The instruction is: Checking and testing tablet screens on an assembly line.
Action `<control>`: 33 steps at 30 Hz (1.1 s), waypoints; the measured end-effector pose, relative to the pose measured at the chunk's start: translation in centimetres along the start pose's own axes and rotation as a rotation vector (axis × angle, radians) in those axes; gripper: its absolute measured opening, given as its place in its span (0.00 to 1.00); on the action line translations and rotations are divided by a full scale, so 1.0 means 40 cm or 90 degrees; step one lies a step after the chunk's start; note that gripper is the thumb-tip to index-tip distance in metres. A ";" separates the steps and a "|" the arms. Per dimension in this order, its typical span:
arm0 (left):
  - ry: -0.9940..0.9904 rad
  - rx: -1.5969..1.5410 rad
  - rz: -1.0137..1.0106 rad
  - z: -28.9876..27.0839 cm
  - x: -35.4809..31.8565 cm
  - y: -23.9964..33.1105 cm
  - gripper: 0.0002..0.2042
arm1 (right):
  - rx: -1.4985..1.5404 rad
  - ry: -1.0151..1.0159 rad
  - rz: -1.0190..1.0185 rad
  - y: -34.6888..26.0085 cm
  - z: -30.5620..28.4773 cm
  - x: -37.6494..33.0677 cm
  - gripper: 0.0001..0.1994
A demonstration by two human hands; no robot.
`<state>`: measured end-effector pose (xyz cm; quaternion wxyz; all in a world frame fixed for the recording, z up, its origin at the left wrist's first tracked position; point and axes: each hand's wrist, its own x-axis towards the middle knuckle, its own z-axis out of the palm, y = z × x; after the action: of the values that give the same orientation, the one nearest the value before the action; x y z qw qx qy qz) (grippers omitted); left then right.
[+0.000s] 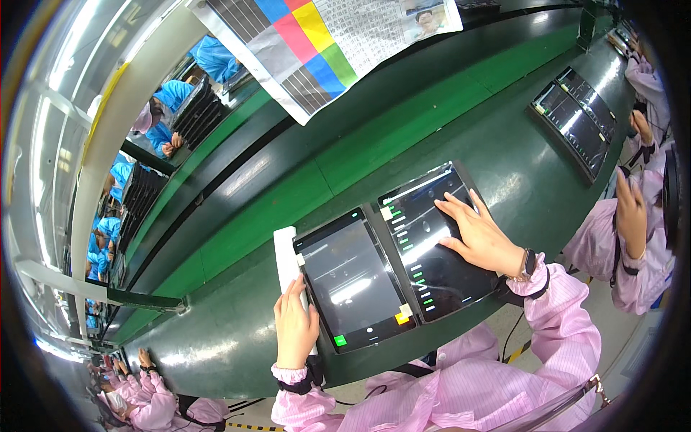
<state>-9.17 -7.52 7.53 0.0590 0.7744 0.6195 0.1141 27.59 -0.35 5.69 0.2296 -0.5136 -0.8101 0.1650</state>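
Two dark tablets lie side by side on a green conveyor belt [237, 216] in front of me. My left hand [295, 324] rests at the left edge of the left tablet [353, 277], fingers on a white strip [286, 255] beside it. My right hand [479, 234] lies flat with spread fingers on the screen of the right tablet [425, 245], which shows green and white marks. Both sleeves are pink, with a black wrist strap on each arm.
Another pair of tablets [579, 119] lies farther along the belt at the right, near a person in pink [640, 237]. A colour test chart [317, 43] hangs above the belt. People in blue [169, 97] work at the far side, others in pink at the lower left.
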 end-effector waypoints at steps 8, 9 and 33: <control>-0.008 -0.061 -0.024 0.001 -0.078 -0.004 0.28 | 0.284 -0.087 0.006 -0.113 -0.009 -0.054 0.29; -0.027 -0.084 -0.035 0.001 -0.091 -0.003 0.28 | 0.367 -0.205 0.077 -0.131 -0.005 -0.068 0.31; -0.053 -0.536 -0.112 0.215 -0.178 -0.027 0.28 | 0.833 -0.276 0.295 -0.315 0.190 -0.193 0.40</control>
<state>-9.51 -13.79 -1.75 0.4043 0.6311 0.5797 0.3199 16.76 -12.86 4.08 0.2835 -0.3852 -0.4430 0.7583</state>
